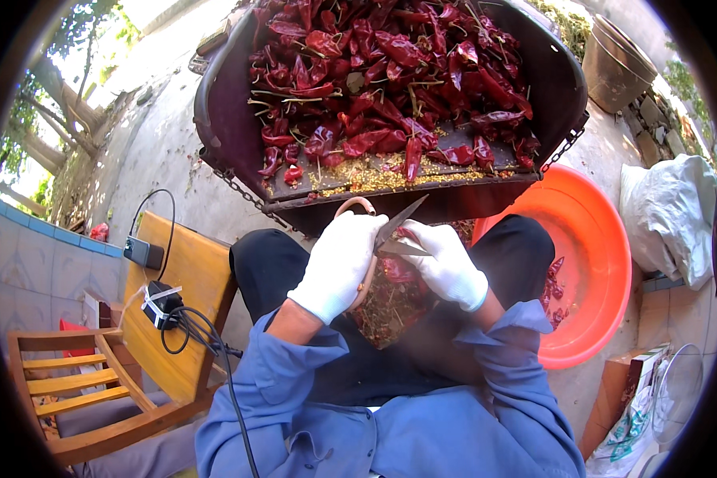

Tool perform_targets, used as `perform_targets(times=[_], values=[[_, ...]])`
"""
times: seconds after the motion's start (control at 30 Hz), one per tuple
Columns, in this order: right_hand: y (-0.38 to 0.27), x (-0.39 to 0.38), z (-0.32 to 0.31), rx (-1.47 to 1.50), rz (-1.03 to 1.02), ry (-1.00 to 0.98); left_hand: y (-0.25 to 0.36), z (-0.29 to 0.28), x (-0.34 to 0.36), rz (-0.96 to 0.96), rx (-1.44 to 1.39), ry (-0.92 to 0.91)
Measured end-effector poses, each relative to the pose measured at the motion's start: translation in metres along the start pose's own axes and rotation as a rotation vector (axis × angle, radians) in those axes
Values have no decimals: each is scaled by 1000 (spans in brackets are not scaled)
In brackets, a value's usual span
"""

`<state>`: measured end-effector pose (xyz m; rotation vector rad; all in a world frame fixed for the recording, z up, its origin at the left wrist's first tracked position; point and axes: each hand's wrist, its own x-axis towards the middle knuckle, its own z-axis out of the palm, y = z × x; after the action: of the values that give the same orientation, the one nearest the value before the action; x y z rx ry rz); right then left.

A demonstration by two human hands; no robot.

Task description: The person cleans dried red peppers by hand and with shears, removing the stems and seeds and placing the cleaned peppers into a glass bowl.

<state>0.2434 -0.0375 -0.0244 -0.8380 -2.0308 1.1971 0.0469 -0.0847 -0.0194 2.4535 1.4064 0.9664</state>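
My left hand [342,259], in a white glove, is closed round the brown looped handles of a pair of scissors [400,221]. The blades are spread and point right, toward my other hand. My right hand [446,267], gloved in white too, pinches a dried red chili [409,236] between the blades; most of it is hidden by the fingers. Just beyond my hands a dark metal cart bed [295,215] holds a big heap of dried red chilies [390,88]. Loose yellow seeds [374,177] lie along its near edge. Below my hands, between my knees, are chili bits and stem scraps [386,315].
An orange-red plastic basin [593,319] with several chilies inside stands by my right knee. At my left is a wooden chair [179,295] with black adapters [163,305] and a cable. A white sack [669,215] and a brown bucket [617,64] stand on the right.
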Motion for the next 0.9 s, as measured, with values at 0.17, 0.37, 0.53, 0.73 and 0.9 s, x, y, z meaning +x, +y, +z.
perform_targets(times=[0.17, 0.37, 0.53, 0.73, 0.9], values=[[4, -3, 6, -157, -161, 100, 4, 0, -1, -16, -29, 14], [5, -6, 11, -172, -153, 136, 5, 4, -9, -129, 151, -95], [-1, -5, 12, -78, -123, 165, 3, 12, -19, -139, 34, -39], [2, -2, 18, 270, 81, 299, 15, 30, -27, -421, -447, 265], [-18, -15, -24, 456, 319, 557, -19, -14, -30, -544, -348, 277]])
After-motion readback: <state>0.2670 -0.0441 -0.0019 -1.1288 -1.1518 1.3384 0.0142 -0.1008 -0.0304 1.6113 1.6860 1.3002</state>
